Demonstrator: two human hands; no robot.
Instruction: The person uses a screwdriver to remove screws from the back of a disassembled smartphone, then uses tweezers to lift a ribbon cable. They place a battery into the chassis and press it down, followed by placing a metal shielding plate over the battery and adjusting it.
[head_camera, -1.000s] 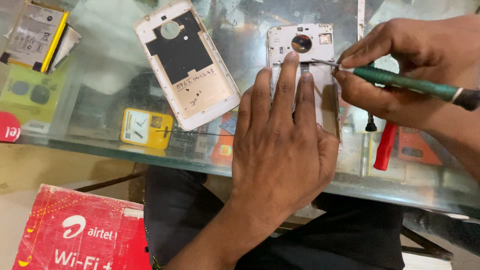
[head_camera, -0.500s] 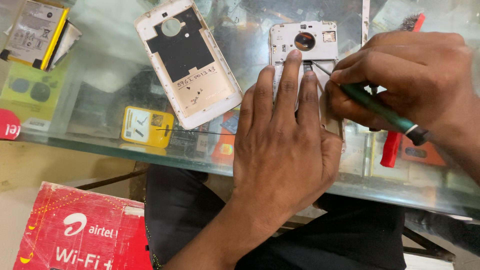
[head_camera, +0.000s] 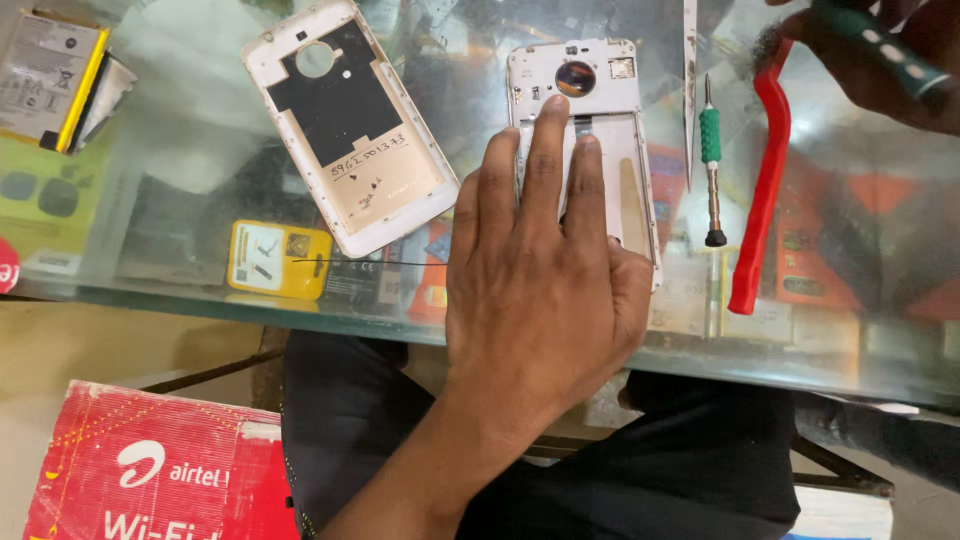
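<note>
A glass counter (head_camera: 180, 215) fills most of the view, with printed cards and small boxes showing through it from the shelf underneath. Below its near edge sits a red carton (head_camera: 150, 470) with white lettering, beside the person's dark trousers.

The left hand (head_camera: 540, 290) lies flat, palm down, fingers spread and pressing on an opened white phone body (head_camera: 610, 100); the phone rests face down on the glass, its round camera opening at the far end, just beyond the fingertips. The hand grips nothing, it only pins the phone in place. To the left of it, a little apart, the phone's removed back cover (head_camera: 345, 125) lies inner side up, white with a dark panel and a tan lower part (someone has scribbled on it in pen).

The right hand (head_camera: 890, 55) is up at the top right corner, partly cut off by the frame, closed around 1 green-handled screwdriver (head_camera: 880, 45). Under it a long red pry tool (head_camera: 765, 190) lies on the glass, and beside that, nearer the phone, a second small green screwdriver (head_camera: 710, 165) and a thin metal strip (head_camera: 690, 90). In the far left corner rests a flat battery (head_camera: 45, 75) with a yellow edge.
</note>
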